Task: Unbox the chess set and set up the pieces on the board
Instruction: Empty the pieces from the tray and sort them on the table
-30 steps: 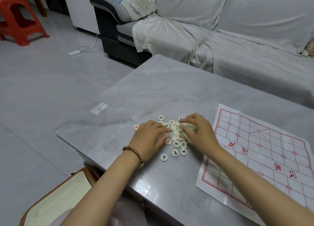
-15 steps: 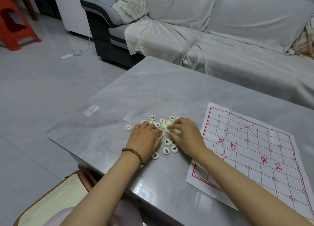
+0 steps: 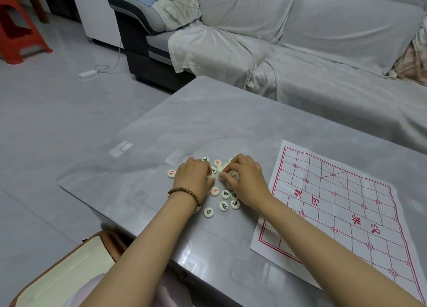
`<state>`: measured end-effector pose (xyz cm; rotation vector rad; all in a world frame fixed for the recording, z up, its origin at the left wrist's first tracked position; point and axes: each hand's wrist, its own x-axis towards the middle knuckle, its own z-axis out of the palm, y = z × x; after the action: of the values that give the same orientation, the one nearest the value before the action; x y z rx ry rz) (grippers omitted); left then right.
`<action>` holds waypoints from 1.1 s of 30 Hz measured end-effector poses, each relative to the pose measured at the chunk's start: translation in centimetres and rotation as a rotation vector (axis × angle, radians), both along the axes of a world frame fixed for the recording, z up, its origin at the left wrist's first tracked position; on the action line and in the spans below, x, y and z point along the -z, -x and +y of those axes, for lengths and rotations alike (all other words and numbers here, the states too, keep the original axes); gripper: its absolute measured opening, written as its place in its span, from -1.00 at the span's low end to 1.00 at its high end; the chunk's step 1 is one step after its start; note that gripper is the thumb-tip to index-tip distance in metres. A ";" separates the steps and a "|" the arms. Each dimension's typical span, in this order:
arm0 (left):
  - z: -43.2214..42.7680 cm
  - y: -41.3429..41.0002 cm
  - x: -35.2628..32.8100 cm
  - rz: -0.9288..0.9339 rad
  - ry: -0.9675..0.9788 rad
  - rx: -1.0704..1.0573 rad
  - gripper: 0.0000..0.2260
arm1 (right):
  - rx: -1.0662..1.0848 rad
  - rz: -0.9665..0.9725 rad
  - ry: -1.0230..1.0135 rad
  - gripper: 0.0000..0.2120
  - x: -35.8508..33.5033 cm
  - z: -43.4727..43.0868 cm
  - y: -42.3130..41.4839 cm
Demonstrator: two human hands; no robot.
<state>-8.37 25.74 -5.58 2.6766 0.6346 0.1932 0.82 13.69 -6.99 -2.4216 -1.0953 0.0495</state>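
Note:
Several round white chess pieces (image 3: pixel 225 194) with red or black characters lie in a loose pile on the grey table (image 3: pixel 208 122). One piece with a red character (image 3: pixel 171 174) sits apart at the left. My left hand (image 3: pixel 193 180), a bead bracelet on its wrist, rests on the pile with fingertips curled onto a piece. My right hand (image 3: pixel 246 180) is on the pile's right side and holds a few pieces in curled fingers. The paper board (image 3: pixel 335 205), white with a red grid, lies flat to the right with no pieces on it.
A covered grey sofa (image 3: pixel 323 75) stands just behind the table. A cream seat with a brown rim (image 3: pixel 64 276) sits at the table's near left corner. On the floor at far left are a red stool (image 3: pixel 13 29) and a white power strip (image 3: pixel 87 74).
Both hands stayed on the pile and drew closer together, their fingertips working among the pieces. A few pieces near the wrists have been uncovered. The camera shifted slightly.

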 end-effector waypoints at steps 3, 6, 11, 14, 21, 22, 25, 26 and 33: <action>0.6 0.6 0.0 0.013 0.124 -0.057 -0.86 | -0.003 0.118 -0.022 -0.79 0.2 -0.1 0.4; 1.9 1.3 0.3 0.037 0.211 -0.135 -0.89 | -0.026 0.057 0.075 -0.80 0.4 -0.3 0.3; 2.4 1.6 0.7 -0.020 0.133 -0.176 -0.86 | 0.004 -0.052 -0.092 -0.84 0.0 0.2 -0.1; 2.4 1.6 0.7 -0.040 0.114 -0.183 -0.83 | 0.020 -0.107 -0.062 -0.78 0.0 1.1 -0.4; 2.6 1.8 0.1 -0.167 0.137 -0.198 -0.78 | 0.059 -0.163 -0.024 -0.83 1.0 1.8 -0.9; 2.6 1.9 0.0 -0.176 0.141 -0.199 -0.79 | 0.075 -0.149 -0.036 -0.82 1.1 1.6 -1.0; 2.5 1.8 0.0 -0.192 0.142 -0.195 -0.79 | 0.129 -0.082 -0.082 -0.79 1.3 1.0 -1.3; 2.5 1.8 0.0 -0.190 0.144 -0.189 -0.78 | 0.133 -0.061 -0.089 -0.79 1.4 0.9 -1.4; 1.7 1.6 -0.1 -0.182 0.195 -0.140 -0.71 | 0.036 -0.052 -0.128 -0.82 1.6 0.8 -1.2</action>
<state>-9.96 27.47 -5.48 2.3965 0.7423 0.3881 2.06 14.48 -8.59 -2.3389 -1.0445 -0.0928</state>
